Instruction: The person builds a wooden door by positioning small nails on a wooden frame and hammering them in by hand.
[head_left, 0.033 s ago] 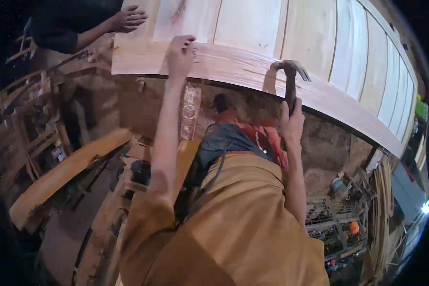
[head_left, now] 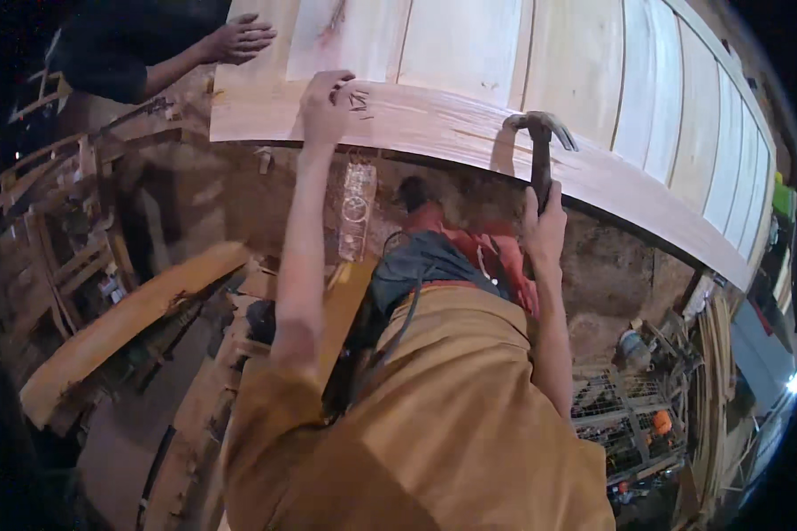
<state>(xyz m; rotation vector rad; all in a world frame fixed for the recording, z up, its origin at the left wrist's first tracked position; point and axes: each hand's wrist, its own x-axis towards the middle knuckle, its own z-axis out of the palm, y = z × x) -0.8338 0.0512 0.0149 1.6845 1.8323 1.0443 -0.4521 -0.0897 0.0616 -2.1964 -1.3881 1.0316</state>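
My right hand (head_left: 544, 223) is wrapped round the handle of a claw hammer (head_left: 540, 157), held upright over the near edge of a pale wooden panel (head_left: 469, 115). The hammer's curved claw points to the right. On the panel's near rail lies a small cluster of thin dark nails (head_left: 359, 102). Just left of them is my left hand (head_left: 326, 113), its fingers curled in toward the thumb. Whatever those fingers hold, if anything, is too small to make out.
Another person's hand (head_left: 239, 40) rests by the panel's far left corner. A long timber (head_left: 133, 327) lies at the left among wooden frames. Below right are a wire crate (head_left: 629, 407) holding an orange item and upright wood strips (head_left: 715, 380).
My left hand has shifted slightly left along the rail, and more of the nails show. My right hand and the hammer have barely moved.
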